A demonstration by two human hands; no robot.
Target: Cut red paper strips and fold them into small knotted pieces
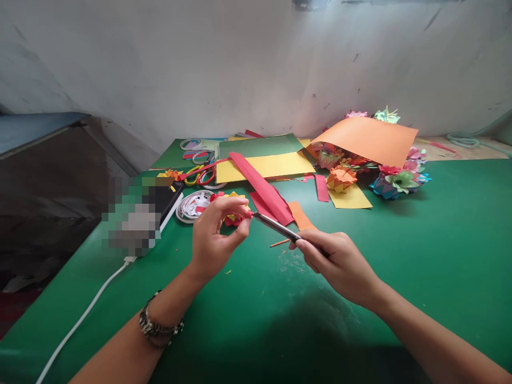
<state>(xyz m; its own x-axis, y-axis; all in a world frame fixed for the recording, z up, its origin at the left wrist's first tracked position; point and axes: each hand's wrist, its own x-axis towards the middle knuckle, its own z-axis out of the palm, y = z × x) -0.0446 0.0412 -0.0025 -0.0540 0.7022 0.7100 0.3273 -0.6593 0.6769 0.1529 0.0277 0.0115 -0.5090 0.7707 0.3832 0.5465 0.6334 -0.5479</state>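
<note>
My left hand (219, 229) pinches a small piece of red paper (248, 214) between thumb and fingers. A slim utility knife (280, 228) with a metal front and dark handle is gripped in my right hand (340, 261). Its tip meets, or nearly meets, the red piece; I cannot tell which. Just behind my left fingers, partly hidden, lies a yellow and red paper flower (235, 208). Close beyond the knife are a long red paper strip (260, 186) and an orange paper piece (301, 215).
A white roll (184, 208) holding paper scraps and scissors (200, 175) lie at the left. Yellow paper (266, 166) is at the back. Paper flowers (400, 178) stand under an orange sheet (366, 138) at right. A white cable (88, 314) runs down the left side.
</note>
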